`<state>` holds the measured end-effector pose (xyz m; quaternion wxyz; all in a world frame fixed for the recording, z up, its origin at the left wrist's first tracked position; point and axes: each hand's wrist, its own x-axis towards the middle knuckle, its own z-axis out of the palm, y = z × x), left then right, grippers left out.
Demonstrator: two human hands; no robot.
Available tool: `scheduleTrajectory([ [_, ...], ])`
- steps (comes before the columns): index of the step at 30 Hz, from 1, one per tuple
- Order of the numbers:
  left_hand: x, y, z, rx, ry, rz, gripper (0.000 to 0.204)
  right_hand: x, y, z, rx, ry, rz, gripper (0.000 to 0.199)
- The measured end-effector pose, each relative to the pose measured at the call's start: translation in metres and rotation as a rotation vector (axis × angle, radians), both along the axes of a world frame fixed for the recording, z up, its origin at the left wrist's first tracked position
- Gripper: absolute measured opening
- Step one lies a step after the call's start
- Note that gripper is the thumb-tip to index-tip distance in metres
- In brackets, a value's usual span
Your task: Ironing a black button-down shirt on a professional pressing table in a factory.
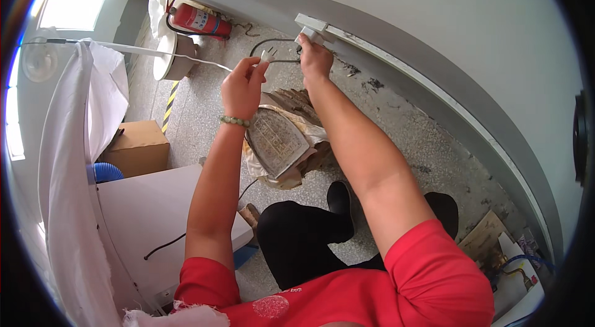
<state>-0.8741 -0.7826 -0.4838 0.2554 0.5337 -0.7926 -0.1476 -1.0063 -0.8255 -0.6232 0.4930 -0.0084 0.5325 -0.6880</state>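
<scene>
Between the thumb and fingers of my left hand (240, 88) is a white power plug (268, 55), its metal prongs pointing up and to the right. A white cord (212, 63) runs to that hand from the left. My right hand (317, 59) grips a white socket block (310, 33) at the foot of the wall, by the end of the white trunking (396, 65). Its fingers hide part of the block. A dark grey cable (263, 43) loops between the two hands. The plug is apart from the socket block.
Below my hands lies a worn, shield-shaped plate (277, 141) on crumpled wrapping. A red fire extinguisher (199, 20) and a round white-topped bin (164, 57) are at the far left. Nearer left are a cardboard box (137, 144), a white cabinet (145, 209) and a white cloth (65, 141).
</scene>
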Motion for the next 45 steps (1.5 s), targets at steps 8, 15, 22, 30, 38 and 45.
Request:
scheduleTrajectory([
  [8, -0.046, -0.044, -0.008, 0.312, 0.338, 0.135, 0.026, 0.044, 0.056, 0.007, 0.030, 0.274, 0.215, 0.035],
  [15, -0.070, -0.041, -0.070, 0.098, -0.169, 0.140, 0.031, -0.083, 0.183, 0.029, -0.042, 0.192, 0.590, 0.032],
  [22, -0.078, -0.041, -0.102, -0.012, -0.196, 0.129, 0.030, -0.141, 0.297, 0.052, 0.158, 0.078, 0.688, 0.038],
  [30, -0.084, -0.040, -0.099, -0.079, -0.275, 0.225, 0.028, -0.151, 0.306, 0.047, 0.071, 0.165, 0.705, 0.034],
  [38, -0.084, -0.043, -0.094, -0.065, -0.351, 0.104, 0.029, -0.159, 0.308, 0.045, 0.099, 0.237, 0.745, 0.036],
  [45, -0.083, -0.056, -0.077, -0.051, -0.449, 0.035, 0.032, -0.154, 0.307, 0.036, 0.068, 0.284, 0.740, 0.038],
])
